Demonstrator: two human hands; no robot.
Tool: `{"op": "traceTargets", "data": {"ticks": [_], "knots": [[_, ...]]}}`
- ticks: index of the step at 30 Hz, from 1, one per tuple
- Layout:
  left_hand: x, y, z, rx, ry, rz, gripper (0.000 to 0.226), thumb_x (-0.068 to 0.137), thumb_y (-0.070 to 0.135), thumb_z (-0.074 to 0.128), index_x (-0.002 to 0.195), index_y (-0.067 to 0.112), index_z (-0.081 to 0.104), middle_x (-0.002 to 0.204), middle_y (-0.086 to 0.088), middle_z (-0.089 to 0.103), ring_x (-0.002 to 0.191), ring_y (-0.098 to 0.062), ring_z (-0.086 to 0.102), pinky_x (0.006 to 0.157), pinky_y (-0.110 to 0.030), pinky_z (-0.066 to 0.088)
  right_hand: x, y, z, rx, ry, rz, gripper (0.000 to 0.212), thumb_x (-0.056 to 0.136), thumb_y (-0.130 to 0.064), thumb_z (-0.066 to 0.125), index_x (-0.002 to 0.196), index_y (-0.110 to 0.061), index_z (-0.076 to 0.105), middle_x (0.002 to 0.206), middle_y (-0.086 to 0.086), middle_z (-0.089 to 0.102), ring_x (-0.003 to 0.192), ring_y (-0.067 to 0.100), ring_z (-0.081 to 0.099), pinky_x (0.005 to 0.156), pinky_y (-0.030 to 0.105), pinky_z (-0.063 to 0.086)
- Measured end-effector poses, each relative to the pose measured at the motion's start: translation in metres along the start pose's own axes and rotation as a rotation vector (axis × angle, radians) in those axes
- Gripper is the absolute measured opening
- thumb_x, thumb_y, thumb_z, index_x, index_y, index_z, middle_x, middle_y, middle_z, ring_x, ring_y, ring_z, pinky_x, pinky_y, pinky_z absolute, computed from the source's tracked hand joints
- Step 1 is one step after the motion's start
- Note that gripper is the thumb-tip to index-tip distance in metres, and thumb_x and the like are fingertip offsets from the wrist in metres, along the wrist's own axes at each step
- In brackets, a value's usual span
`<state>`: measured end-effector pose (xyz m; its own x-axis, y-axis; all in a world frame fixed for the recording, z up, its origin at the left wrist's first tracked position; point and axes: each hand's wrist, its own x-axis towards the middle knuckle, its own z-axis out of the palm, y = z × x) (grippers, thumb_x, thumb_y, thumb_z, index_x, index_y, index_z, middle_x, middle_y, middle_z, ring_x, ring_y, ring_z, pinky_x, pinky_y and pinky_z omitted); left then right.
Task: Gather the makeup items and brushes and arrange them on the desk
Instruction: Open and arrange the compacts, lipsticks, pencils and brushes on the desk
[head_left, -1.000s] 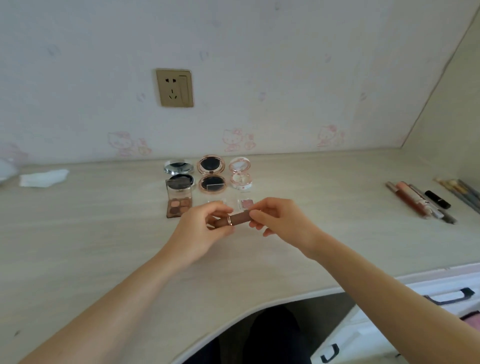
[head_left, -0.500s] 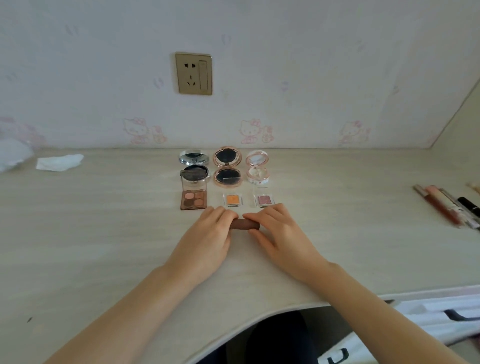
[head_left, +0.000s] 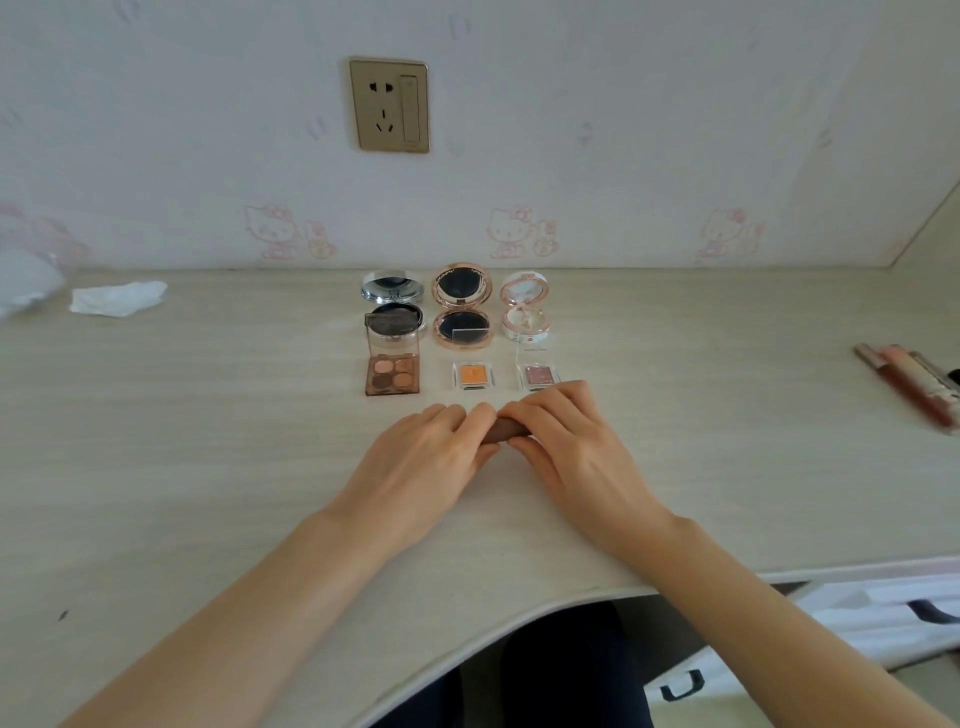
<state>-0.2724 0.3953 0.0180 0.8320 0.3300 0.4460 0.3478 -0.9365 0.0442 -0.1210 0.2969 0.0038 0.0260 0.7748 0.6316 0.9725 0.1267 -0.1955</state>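
Both hands (head_left: 415, 462) still on brown tube (head_left: 506, 431), now closer together.

Materials and finishes, quick pass

Table (head_left: 208, 467): pale wood-grain laminate, matt, smooth. Silver compact (head_left: 390, 287): shiny chrome-look metal. Rose-gold compact (head_left: 462, 306): glossy metallic rim, dark mirror inside. Pink compact (head_left: 525, 306): glossy clear plastic. Quad palette (head_left: 392, 371): clear plastic lid, brown shiny case, powdery pans. Two single shadows (head_left: 471, 375): clear plastic cases. Brown tube (head_left: 505, 430): matt, smooth. Tissue (head_left: 118, 298): white crumpled paper. Wall socket (head_left: 389, 105): brushed gold plate. Wallpaper (head_left: 623, 130): matt.
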Motion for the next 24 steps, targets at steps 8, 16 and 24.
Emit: {"op": "traceTargets", "data": {"ticks": [8, 16, 24], "knots": [[-0.002, -0.002, 0.005, -0.047, -0.014, -0.023, 0.026, 0.095, 0.033, 0.054, 0.102, 0.008, 0.057, 0.076, -0.008, 0.058, 0.07, -0.029, 0.057, 0.052, -0.037, 0.044, 0.0, 0.0, -0.002, 0.005, -0.004, -0.011, 0.023, 0.094, -0.018, 0.055, 0.107, -0.004, 0.068, 0.098, 0.004, 0.066, 0.09, 0.027, 0.054, 0.083, 0.034, 0.047], [-0.002, -0.011, 0.006, -0.085, -0.069, -0.066, 0.031, 0.095, 0.049, 0.039, 0.104, 0.02, 0.046, 0.074, 0.002, 0.057, 0.065, -0.023, 0.054, 0.05, -0.033, 0.04, -0.002, 0.002, -0.001, 0.008, 0.014, -0.02, 0.023, 0.094, -0.016, 0.055, 0.108, -0.003, 0.068, 0.098, 0.005, 0.065, 0.09, 0.026, 0.053, 0.083, 0.032, 0.047], [-0.002, -0.01, 0.001, -0.169, 0.02, -0.08, 0.034, 0.089, 0.038, 0.061, 0.107, 0.012, 0.052, 0.092, -0.003, 0.062, 0.08, -0.021, 0.058, 0.063, -0.036, 0.05, -0.004, 0.004, 0.001, 0.086, 0.013, 0.044, 0.019, 0.091, -0.012, 0.062, 0.109, -0.007, 0.066, 0.102, 0.003, 0.059, 0.095, 0.022, 0.051, 0.082, 0.029, 0.045]]}}
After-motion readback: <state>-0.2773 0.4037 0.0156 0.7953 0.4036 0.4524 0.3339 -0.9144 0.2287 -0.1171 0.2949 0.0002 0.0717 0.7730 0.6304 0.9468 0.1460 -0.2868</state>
